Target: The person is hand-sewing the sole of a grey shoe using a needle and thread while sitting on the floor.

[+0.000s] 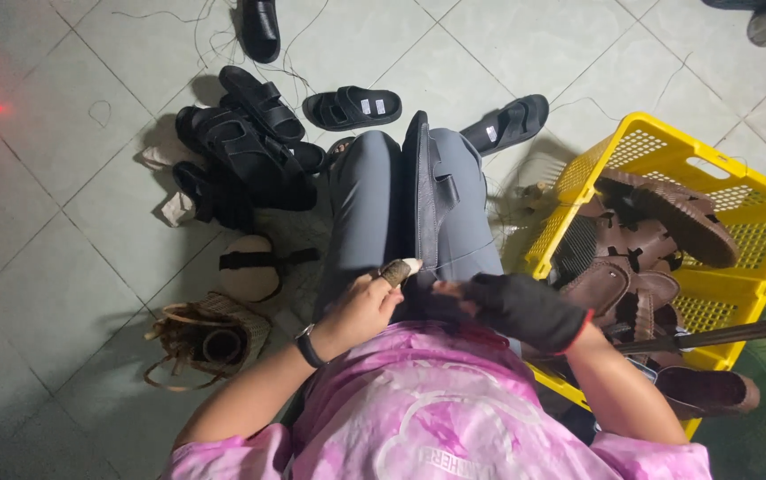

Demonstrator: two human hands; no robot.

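Black sandal point(427, 196) clamped upright between knees; left hand point(360, 307), thimbled fingers point(398, 270) pinching thread point(463, 258) at sandal edge; gloved right hand point(521, 307) closed on sandal's near end; yellow crate point(738, 213) of brown sandals point(658, 213) beside right

1. Two hands: the left hand point(360, 307) bare with a thimble-like cap point(398, 270) on one finger, the right hand point(512, 307) in a black glove.
2. One black sandal point(425, 200) standing on edge between the knees.
3. One yellow crate point(738, 227) at the right, holding brown sandals point(658, 218); at least four show, and the exact number cannot be told.
4. Loose black sandals on the floor point(45, 267): three lying singly at the far side point(352, 108), plus a heap point(240, 147) at the far left whose number cannot be told.
5. One wristwatch point(308, 345).
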